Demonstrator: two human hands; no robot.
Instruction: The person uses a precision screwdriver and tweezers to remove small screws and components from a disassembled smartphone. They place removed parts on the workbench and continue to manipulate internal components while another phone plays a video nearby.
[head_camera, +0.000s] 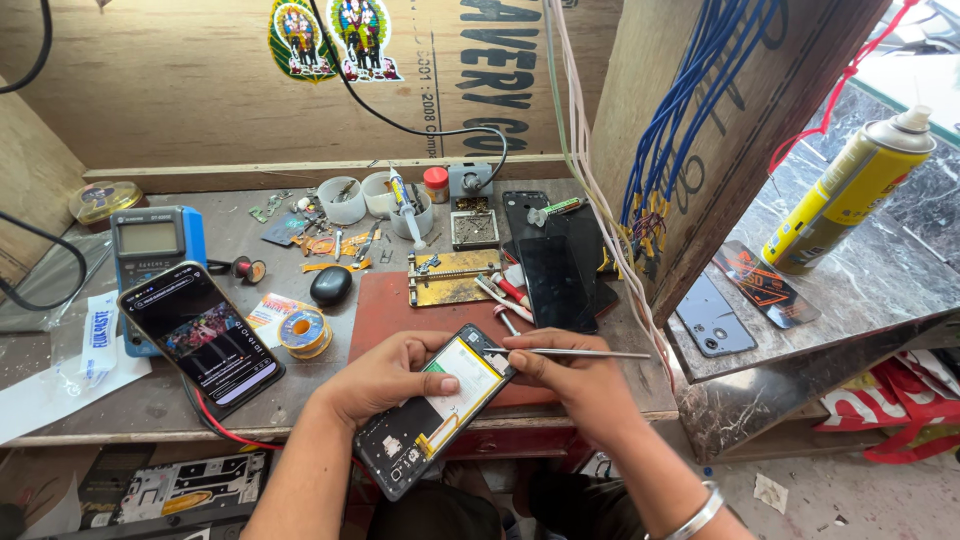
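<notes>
Phone (432, 410), back open, slants in the left hand (385, 378)'s closed fingers; right hand (572, 378) pinches tweezers (570, 352) at its upper end.

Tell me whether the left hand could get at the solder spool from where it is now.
Probably yes: the solder spool lies uncovered on the bench just beside the left hand, nothing between them. But that hand grips the opened phone, so it would have to let go first.

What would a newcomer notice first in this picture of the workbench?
First, the opened phone at the bench's front edge, held by the left hand while the right hand holds thin metal tweezers over its top corner. Next, a lit phone lying to the left, and a yellow spray can standing on the marble shelf at the right.
</notes>
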